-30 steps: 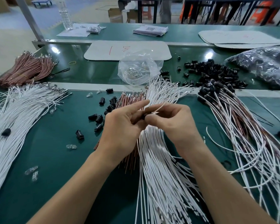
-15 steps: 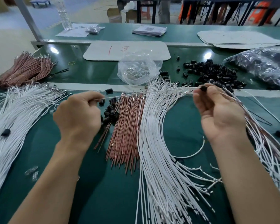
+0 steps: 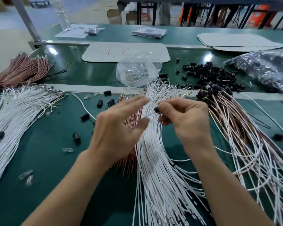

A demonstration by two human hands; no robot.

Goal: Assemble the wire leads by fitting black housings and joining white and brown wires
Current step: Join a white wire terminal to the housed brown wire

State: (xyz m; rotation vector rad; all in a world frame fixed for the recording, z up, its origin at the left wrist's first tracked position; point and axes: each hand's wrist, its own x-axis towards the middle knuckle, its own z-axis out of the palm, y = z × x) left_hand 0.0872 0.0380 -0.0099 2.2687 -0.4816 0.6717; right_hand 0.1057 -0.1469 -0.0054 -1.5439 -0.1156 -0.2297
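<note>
A black housing [image 3: 156, 109] is pinched by thumb and forefinger of the right hand [image 3: 186, 123]. Its wire lead [image 3: 148, 115] is laid toward eight o'clock, between the spread, empty fingers of the nearer left hand [image 3: 114, 132].

Left hand [image 3: 116, 129] is all motion smear, fingertips mushy, and it covers most of the copper-brown wire bundle [image 3: 127, 167]. Thin wire [image 3: 147, 115] off the small black plastic housing [image 3: 156, 109]: too blurry to tell the colour. Dark crinkly plastic bag [image 3: 268, 70] gets chopped by the right edge.
</note>
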